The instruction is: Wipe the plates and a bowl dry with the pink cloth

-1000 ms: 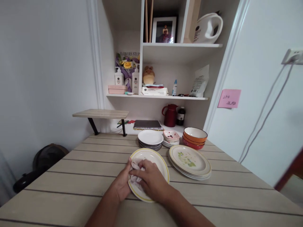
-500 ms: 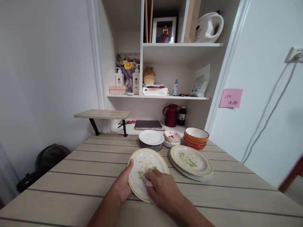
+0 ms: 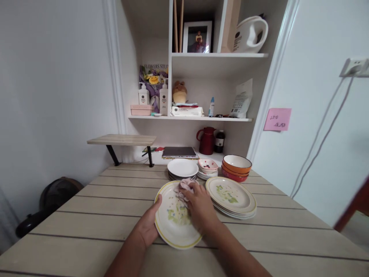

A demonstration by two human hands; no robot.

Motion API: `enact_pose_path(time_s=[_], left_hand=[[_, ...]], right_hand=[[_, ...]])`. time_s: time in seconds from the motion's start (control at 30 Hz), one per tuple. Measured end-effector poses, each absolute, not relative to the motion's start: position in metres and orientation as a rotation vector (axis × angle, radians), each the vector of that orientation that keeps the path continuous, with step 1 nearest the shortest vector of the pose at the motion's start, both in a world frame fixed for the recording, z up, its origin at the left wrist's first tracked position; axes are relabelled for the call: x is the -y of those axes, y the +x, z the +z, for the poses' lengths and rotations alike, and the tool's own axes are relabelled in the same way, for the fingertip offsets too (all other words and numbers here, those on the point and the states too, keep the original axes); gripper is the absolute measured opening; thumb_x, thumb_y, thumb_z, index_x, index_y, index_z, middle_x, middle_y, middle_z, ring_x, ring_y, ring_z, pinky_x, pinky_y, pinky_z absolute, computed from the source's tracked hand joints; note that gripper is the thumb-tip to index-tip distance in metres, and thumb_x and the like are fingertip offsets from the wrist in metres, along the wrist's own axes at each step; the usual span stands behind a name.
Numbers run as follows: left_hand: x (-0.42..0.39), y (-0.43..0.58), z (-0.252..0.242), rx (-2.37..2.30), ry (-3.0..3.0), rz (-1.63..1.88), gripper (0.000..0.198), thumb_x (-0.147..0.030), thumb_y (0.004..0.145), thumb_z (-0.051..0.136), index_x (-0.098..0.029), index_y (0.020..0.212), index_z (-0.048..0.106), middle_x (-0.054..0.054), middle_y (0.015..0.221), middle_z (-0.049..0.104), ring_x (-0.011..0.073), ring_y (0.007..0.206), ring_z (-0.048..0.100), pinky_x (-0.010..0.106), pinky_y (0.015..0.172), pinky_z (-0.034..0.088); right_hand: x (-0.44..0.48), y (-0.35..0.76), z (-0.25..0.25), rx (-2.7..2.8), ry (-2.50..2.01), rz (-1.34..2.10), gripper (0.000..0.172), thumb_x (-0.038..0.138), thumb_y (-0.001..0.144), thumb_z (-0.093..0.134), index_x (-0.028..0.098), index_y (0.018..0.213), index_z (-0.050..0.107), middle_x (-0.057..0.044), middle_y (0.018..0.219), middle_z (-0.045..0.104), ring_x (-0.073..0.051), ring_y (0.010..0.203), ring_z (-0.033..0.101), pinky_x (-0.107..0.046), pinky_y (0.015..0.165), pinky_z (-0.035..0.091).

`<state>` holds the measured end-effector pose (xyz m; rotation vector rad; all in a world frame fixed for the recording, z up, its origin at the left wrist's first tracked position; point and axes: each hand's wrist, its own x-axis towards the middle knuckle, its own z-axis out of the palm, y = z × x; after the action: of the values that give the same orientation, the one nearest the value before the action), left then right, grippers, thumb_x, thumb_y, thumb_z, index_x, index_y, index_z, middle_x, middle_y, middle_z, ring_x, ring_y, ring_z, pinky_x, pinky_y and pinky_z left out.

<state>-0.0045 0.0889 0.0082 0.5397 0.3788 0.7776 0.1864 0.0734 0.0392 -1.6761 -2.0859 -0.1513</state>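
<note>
A cream plate (image 3: 173,227) with a yellow rim and a green floral print lies on the wooden table (image 3: 86,215) right in front of me. My left hand (image 3: 148,225) grips its left edge, thumb on the rim. My right hand (image 3: 198,206) presses a crumpled pale pink cloth (image 3: 184,185) onto the plate's far side, fingers closed over it.
To the right lies a stack of matching plates (image 3: 232,196). Behind stand a stack of white plates (image 3: 182,169), small pink dishes (image 3: 208,166) and orange bowls (image 3: 236,166). Shelves with bottles, a red jug (image 3: 206,140) and a tablet fill the back wall.
My right hand has slid the cloth from the plate's near middle to its far edge, uncovering the floral print. My left hand keeps its hold on the rim.
</note>
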Motion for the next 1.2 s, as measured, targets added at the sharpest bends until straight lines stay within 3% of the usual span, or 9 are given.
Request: enact_pose_path(time_s=[0.1, 0.2, 0.4, 0.6, 0.83, 0.97, 1.1, 1.2], left_hand=[[-0.085, -0.006, 0.011, -0.379, 0.539, 0.769, 0.068, -0.049, 0.091, 0.049, -0.009, 0.144, 0.04, 0.021, 0.127, 0.064, 0.0331, 0.122, 0.057, 0.046, 0.11, 0.034], [-0.082, -0.005, 0.015, -0.377, 0.544, 0.771, 0.067, -0.051, 0.09, 0.05, -0.008, 0.142, 0.043, 0.022, 0.124, 0.066, 0.0336, 0.118, 0.06, 0.047, 0.107, 0.037], [-0.08, -0.004, 0.016, -0.46, 0.561, 0.815, 0.06, -0.047, 0.089, 0.056, -0.008, 0.134, 0.052, 0.019, 0.109, 0.073, 0.0315, 0.106, 0.067, 0.043, 0.099, 0.045], [-0.083, -0.003, 0.015, -0.519, 0.553, 0.82, 0.058, -0.043, 0.09, 0.056, -0.009, 0.137, 0.05, 0.017, 0.115, 0.071, 0.03, 0.11, 0.065, 0.042, 0.101, 0.045], [-0.087, -0.003, 0.008, -0.619, 0.597, 0.88, 0.066, -0.039, 0.087, 0.062, -0.014, 0.144, 0.042, 0.017, 0.123, 0.067, 0.0328, 0.115, 0.062, 0.047, 0.104, 0.043], [-0.086, -0.004, 0.007, -0.625, 0.558, 0.838, 0.067, -0.041, 0.085, 0.063, -0.015, 0.144, 0.042, 0.017, 0.121, 0.068, 0.033, 0.112, 0.064, 0.047, 0.101, 0.045], [-0.087, -0.004, 0.004, -0.664, 0.542, 0.811, 0.067, -0.04, 0.085, 0.064, -0.013, 0.143, 0.043, 0.016, 0.118, 0.07, 0.0336, 0.107, 0.066, 0.048, 0.099, 0.047], [-0.089, -0.002, 0.003, -0.711, 0.566, 0.841, 0.066, -0.039, 0.085, 0.063, -0.015, 0.144, 0.042, 0.016, 0.119, 0.069, 0.0335, 0.107, 0.066, 0.048, 0.1, 0.046]], right_hand=[[-0.055, 0.191, 0.039, 2.106, -1.685, -0.027, 0.038, 0.022, 0.085, 0.052, 0.026, 0.122, 0.061, -0.01, 0.118, 0.057, -0.025, 0.102, 0.055, -0.032, 0.081, 0.041], [-0.035, 0.18, 0.037, 2.301, -1.492, 0.129, 0.033, 0.022, 0.081, 0.054, 0.025, 0.112, 0.062, -0.006, 0.109, 0.061, -0.021, 0.09, 0.058, -0.03, 0.077, 0.042], [-0.039, 0.148, 0.034, 2.424, -1.123, 0.057, 0.049, 0.022, 0.082, 0.058, 0.035, 0.129, 0.054, -0.007, 0.123, 0.053, -0.025, 0.109, 0.051, -0.037, 0.087, 0.038], [-0.069, 0.164, 0.043, 2.175, -1.411, -0.158, 0.05, 0.022, 0.085, 0.057, 0.035, 0.133, 0.052, -0.009, 0.138, 0.046, -0.029, 0.121, 0.044, -0.045, 0.096, 0.034], [-0.047, 0.175, 0.037, 2.198, -1.643, -0.06, 0.034, 0.031, 0.085, 0.052, 0.022, 0.116, 0.057, -0.012, 0.116, 0.06, -0.026, 0.089, 0.063, -0.035, 0.07, 0.048], [-0.031, 0.152, 0.032, 2.384, -1.342, -0.079, 0.043, 0.037, 0.081, 0.058, 0.027, 0.122, 0.053, -0.007, 0.107, 0.063, -0.024, 0.085, 0.062, -0.033, 0.066, 0.048], [-0.042, 0.143, 0.039, 2.306, -1.242, -0.166, 0.042, 0.042, 0.088, 0.053, 0.037, 0.13, 0.048, -0.005, 0.111, 0.06, -0.024, 0.092, 0.059, -0.035, 0.073, 0.047], [-0.06, 0.155, 0.046, 2.153, -1.335, -0.211, 0.044, 0.037, 0.091, 0.053, 0.035, 0.134, 0.045, -0.008, 0.122, 0.057, -0.027, 0.106, 0.055, -0.042, 0.086, 0.044]])
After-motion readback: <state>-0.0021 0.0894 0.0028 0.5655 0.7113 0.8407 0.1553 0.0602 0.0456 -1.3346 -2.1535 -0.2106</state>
